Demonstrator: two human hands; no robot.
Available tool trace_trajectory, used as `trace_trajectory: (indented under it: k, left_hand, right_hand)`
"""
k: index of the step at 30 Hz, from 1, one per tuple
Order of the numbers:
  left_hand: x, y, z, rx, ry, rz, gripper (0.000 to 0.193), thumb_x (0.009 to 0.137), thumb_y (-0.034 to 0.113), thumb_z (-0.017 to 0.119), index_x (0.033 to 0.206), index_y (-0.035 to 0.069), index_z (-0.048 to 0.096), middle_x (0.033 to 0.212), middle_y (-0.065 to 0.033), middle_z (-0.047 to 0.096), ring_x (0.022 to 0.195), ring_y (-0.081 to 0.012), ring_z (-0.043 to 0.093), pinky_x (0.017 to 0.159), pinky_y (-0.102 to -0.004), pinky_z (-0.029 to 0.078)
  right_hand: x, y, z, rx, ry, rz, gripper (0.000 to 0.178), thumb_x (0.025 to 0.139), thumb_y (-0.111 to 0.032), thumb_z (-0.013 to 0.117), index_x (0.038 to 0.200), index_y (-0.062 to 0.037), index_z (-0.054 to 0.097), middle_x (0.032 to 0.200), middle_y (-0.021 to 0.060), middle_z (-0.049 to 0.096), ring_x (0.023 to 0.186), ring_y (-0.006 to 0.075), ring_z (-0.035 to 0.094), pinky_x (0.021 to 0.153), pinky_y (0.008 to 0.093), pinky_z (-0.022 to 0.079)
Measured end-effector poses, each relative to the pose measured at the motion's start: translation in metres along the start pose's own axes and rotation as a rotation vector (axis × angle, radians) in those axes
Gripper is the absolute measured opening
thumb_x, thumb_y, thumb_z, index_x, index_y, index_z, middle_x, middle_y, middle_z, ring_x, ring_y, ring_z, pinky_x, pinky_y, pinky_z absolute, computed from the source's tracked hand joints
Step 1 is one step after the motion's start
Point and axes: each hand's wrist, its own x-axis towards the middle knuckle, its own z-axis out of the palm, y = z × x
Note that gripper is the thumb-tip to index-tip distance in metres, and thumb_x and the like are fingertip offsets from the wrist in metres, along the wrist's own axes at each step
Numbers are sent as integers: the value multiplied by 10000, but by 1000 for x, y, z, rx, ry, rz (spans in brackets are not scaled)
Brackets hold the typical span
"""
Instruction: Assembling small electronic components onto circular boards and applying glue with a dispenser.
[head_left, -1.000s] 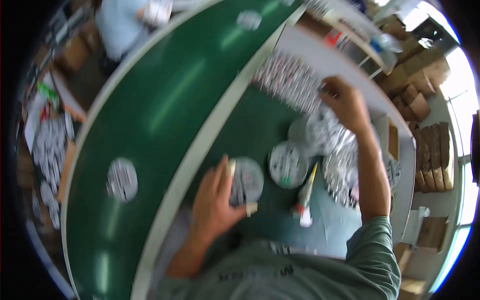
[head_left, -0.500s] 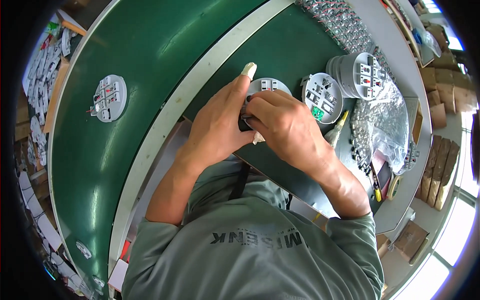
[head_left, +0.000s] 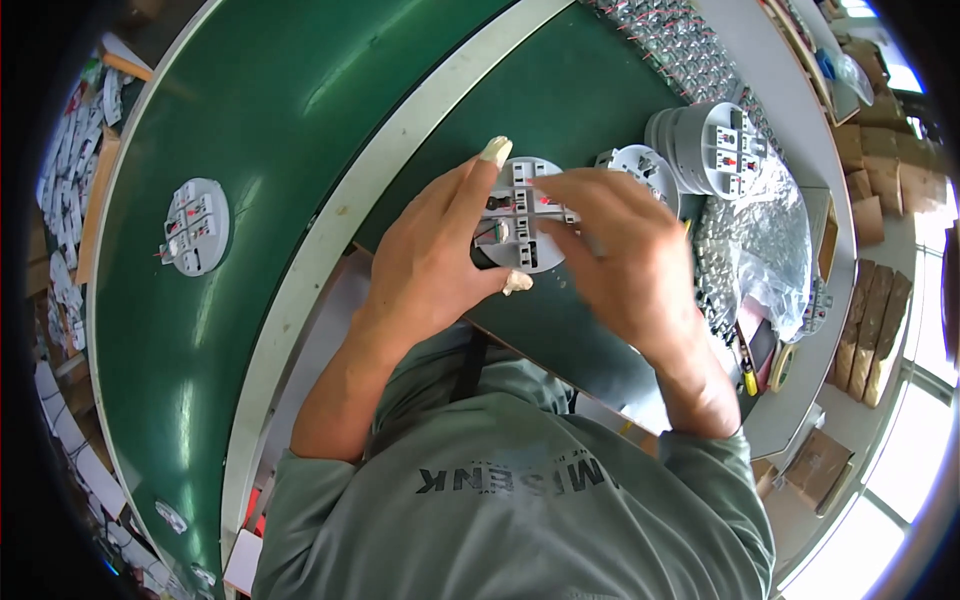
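Note:
On the green work surface, a round grey plastic disc carries white blocks, dark contacts, and small red and green parts. My left hand spans its left side, thumb at the near edge and index finger at the far edge. Pale covers wrap that thumb and index fingertip. My right hand, smeared by motion, hangs over the disc's right side, its fingers and thumb apart and nothing visible between them. Just beyond it, a second round disc is partly hidden by the right hand. A stack of similar discs stands to its right.
Left lies a green conveyor belt with a pale metal rail and another fitted disc. Clear plastic bags and a yellow-handled tool lie right. Wired parts fill the far corner; boxes stand beyond.
My right hand has lifted off the held disc and moved right, its fingers opening and uncovering the disc's middle. The left hand keeps its place. The disc on the belt has shifted toward me.

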Motion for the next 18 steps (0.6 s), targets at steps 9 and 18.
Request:
trace_trajectory:
  k: [9, 18]
  left_hand:
    - [9, -4, 9, 29, 23, 56, 1119, 559, 118, 1005, 1542, 24, 478, 1456, -160, 618, 1312, -359, 623, 1079, -430, 542]
    - [8, -3, 13, -28, 6, 68, 1144, 535, 108, 1006, 1556, 39, 494, 1475, -193, 614, 1317, -377, 631, 1058, -434, 561]
  right_hand:
    - [-24, 16, 14, -65, 45, 253, 225, 866, -27, 815, 1084, -17, 757, 1038, 123, 729, 848, 314, 745, 732, 382, 592]
    - [-30, 23, 9, -71, 38, 168, 266, 824, -32, 835, 1079, -21, 761, 1035, 140, 715, 927, 350, 723, 776, 416, 599]
